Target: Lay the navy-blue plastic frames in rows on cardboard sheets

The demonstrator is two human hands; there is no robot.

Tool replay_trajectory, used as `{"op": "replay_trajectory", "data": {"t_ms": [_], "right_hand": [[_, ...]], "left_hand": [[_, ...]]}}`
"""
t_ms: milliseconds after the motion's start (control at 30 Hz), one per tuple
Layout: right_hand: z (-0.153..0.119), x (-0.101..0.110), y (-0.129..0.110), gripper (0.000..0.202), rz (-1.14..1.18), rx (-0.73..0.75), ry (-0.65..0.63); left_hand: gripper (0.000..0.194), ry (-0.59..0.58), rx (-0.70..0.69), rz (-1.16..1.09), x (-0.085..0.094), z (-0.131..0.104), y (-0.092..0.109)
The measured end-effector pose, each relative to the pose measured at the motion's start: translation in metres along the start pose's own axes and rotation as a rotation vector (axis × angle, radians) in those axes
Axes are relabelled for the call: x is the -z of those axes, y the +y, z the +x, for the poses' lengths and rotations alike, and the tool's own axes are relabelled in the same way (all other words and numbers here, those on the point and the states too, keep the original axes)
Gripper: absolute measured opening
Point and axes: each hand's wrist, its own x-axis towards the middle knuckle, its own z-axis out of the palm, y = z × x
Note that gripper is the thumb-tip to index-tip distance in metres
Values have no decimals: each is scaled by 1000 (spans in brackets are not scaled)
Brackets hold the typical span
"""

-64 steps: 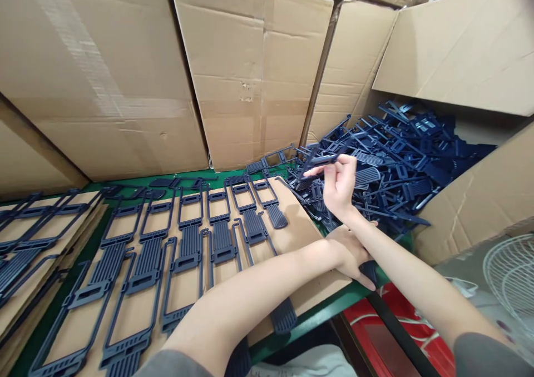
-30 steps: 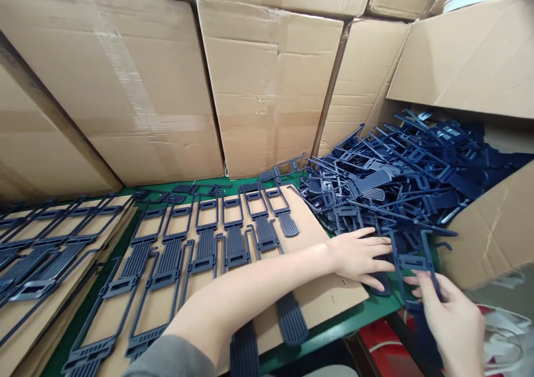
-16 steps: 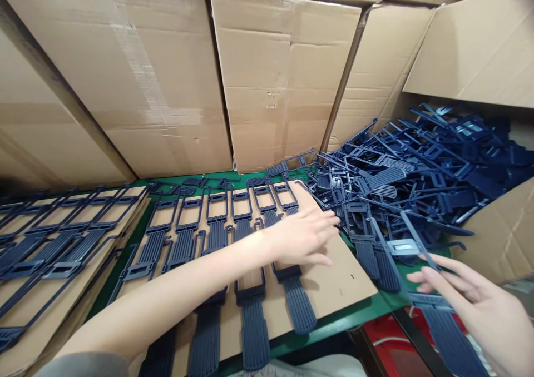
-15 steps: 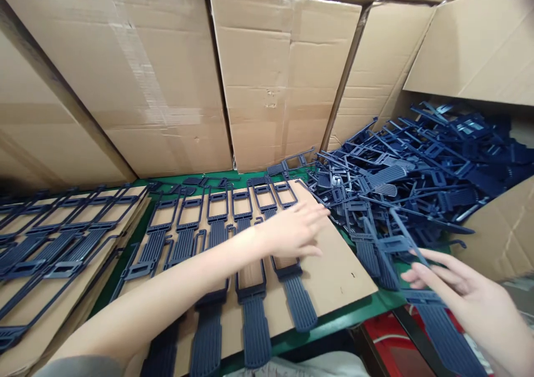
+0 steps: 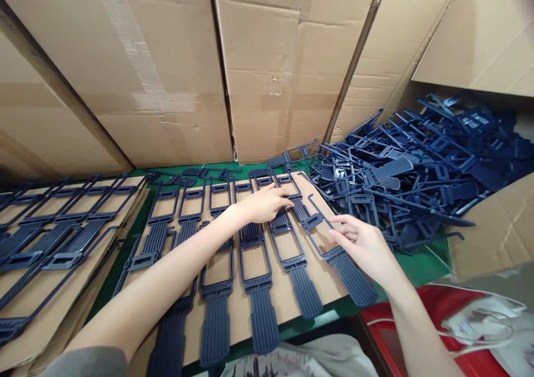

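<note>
My right hand (image 5: 361, 242) pinches the side rod of a dark blue plastic frame (image 5: 352, 277), which has a slotted bar and a ribbed paddle end. This frame lies at the right end of a cardboard sheet (image 5: 267, 310), its paddle pointing towards me. My left hand (image 5: 267, 203), fingers apart and bent, is over the upper part of the row of similar frames (image 5: 256, 254); it holds nothing that I can see. The frames lie side by side in two overlapping rows, and my left forearm hides some of them.
A big heap of loose blue frames (image 5: 417, 165) spills from an open carton (image 5: 492, 221) on the right. More cardboard sheets (image 5: 83, 304) with frames are stacked at left. Tall cardboard boxes (image 5: 287, 71) wall the back of the green table (image 5: 429, 263). A red thing (image 5: 387, 332) lies low right.
My right hand has brought the blue frame leftward from beside the heap onto the right end of the cardboard sheet. My left hand has moved left and slightly up across the row.
</note>
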Motion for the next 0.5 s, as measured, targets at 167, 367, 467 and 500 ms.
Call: {"op": "replay_trajectory", "data": {"t_ms": [167,367,467,500], "right_hand": [[0,-11,2,15,-290,93,105],[1,-18,4,18,-553,119,224],[0,-18,3,17,-605,120,244],[0,-18,2,18,-612,124,241]], "left_hand": [[48,25,-15,-26,-4,1,-2],[41,39,-21,-34,-4,2,-3],[38,26,-16,-57,-2,2,-4],[38,19,-11,-65,-1,3,-4]]}}
